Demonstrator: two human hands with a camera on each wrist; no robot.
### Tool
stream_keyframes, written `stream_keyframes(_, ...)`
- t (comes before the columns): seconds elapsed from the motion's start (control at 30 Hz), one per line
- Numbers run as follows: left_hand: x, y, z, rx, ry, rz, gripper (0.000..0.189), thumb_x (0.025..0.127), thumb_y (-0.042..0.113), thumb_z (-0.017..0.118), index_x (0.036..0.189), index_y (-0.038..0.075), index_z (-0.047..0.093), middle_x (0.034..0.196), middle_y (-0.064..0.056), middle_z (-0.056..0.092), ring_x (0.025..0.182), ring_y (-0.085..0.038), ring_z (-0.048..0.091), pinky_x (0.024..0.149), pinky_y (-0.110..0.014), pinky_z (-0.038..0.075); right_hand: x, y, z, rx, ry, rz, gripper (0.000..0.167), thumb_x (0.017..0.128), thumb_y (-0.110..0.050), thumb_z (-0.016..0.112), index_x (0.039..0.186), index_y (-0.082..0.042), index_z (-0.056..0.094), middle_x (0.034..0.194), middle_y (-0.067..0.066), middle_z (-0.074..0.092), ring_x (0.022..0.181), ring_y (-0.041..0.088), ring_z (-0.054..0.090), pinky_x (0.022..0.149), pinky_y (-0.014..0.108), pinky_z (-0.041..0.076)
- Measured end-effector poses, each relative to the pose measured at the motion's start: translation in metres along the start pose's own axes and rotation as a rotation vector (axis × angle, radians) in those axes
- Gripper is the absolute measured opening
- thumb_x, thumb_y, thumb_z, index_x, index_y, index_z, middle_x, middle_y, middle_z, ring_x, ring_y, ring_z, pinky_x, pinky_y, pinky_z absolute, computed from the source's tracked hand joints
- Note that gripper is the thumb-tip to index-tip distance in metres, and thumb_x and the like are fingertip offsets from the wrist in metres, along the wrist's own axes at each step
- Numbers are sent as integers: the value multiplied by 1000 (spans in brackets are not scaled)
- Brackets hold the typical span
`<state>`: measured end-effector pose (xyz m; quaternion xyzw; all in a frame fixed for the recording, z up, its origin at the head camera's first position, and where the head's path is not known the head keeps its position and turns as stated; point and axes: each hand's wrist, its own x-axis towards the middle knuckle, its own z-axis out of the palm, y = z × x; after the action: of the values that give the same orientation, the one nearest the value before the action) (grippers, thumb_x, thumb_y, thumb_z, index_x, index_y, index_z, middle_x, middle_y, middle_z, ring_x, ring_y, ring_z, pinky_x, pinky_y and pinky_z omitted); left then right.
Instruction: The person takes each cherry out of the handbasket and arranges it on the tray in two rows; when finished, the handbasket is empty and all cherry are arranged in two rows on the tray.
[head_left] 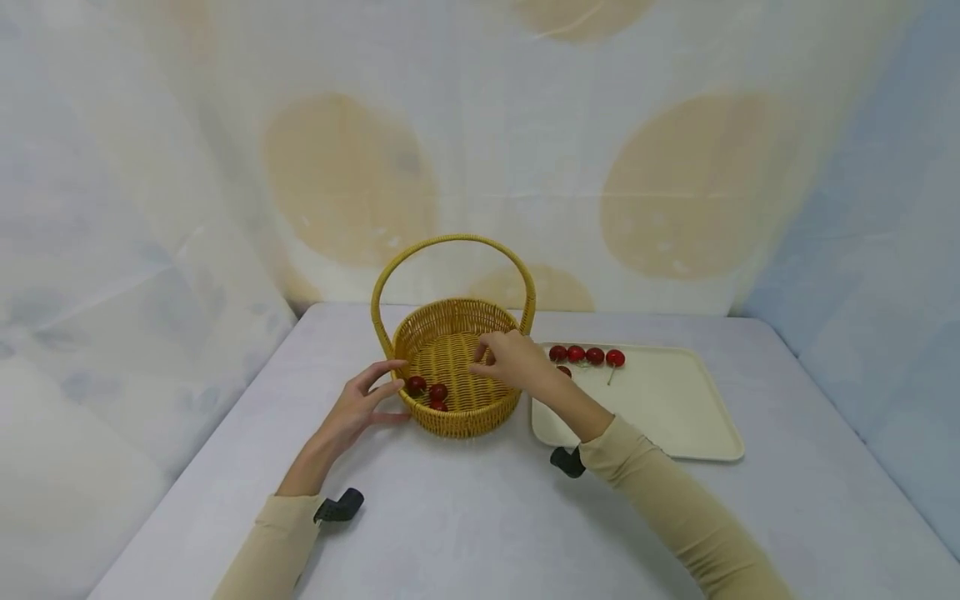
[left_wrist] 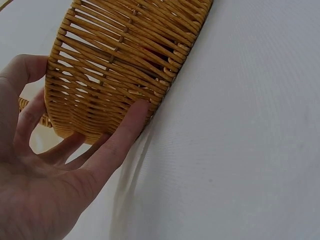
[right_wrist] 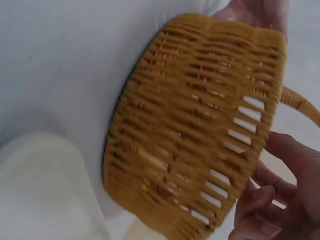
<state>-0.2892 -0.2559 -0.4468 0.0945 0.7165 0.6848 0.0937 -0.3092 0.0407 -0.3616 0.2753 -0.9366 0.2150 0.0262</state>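
A round yellow wicker basket (head_left: 465, 422) with a tall hoop handle stands on the table, three dark red cherries (head_left: 416, 385) at its near left inside. My left hand (head_left: 360, 408) grips the basket's left side. In the left wrist view, one finger bends over the rim and the thumb (left_wrist: 117, 145) lies along the outer wall. Over the basket's right half hovers my right hand (head_left: 517, 362), thumb and forefinger apart, nothing visible between them. From the right wrist, its loosely curled fingers (right_wrist: 257, 197) show behind the wicker wall.
Right of the basket lies a cream rectangular tray (head_left: 667, 400). Several cherries (head_left: 595, 356) sit along its far left, some with stems. My right forearm (head_left: 645, 467) passes over the tray's near left corner. A patterned cloth (head_left: 517, 150) hangs behind the table.
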Motion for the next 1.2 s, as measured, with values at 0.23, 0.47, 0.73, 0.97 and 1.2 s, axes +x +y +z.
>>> stream_keyframes(0.23, -1, 1, 2, 7, 7, -1, 59, 96, 30, 63, 146, 8, 41, 160, -2, 23, 145, -38, 30, 85, -56, 58, 12, -11, 24, 19, -47, 45, 24, 89, -41, 71, 94, -17, 70, 79, -2, 67, 59, 11, 53, 48, 21, 43)
stream_keyframes(0.47, -1, -1, 4, 6, 4, -10, 59, 96, 31, 63, 146, 8, 40, 160, -1, 23, 145, -39, 30, 84, -56, 59, 20, -13, 42, 13, -87, 78, 25, 88, -41, 72, 96, -18, 71, 84, -2, 67, 67, 11, 57, 51, 22, 45)
stream_keyframes(0.73, -2, -2, 1, 11, 1, -5, 59, 97, 30, 62, 146, 7, 39, 160, -2, 23, 145, -39, 30, 85, -57, 58, 28, -20, 53, -1, -112, 83, 32, 86, -43, 74, 101, -14, 73, 83, -2, 67, 66, 11, 53, 52, 22, 43)
stream_keyframes(0.97, -4, -2, 3, 19, 11, -4, 57, 97, 31, 62, 146, 9, 41, 160, -1, 24, 145, -37, 30, 84, -55, 59, 37, -24, 60, 12, -141, 83, 37, 83, -46, 76, 102, -15, 73, 97, 1, 72, 75, 12, 60, 61, 25, 51)
stream_keyframes(1.2, -4, 0, 4, 20, 7, 5, 56, 97, 30, 62, 145, 9, 42, 160, -1, 23, 145, -38, 29, 84, -57, 58, 42, -26, 67, -6, -164, 121, 39, 82, -50, 76, 105, -18, 74, 101, -1, 71, 79, 15, 59, 61, 28, 50)
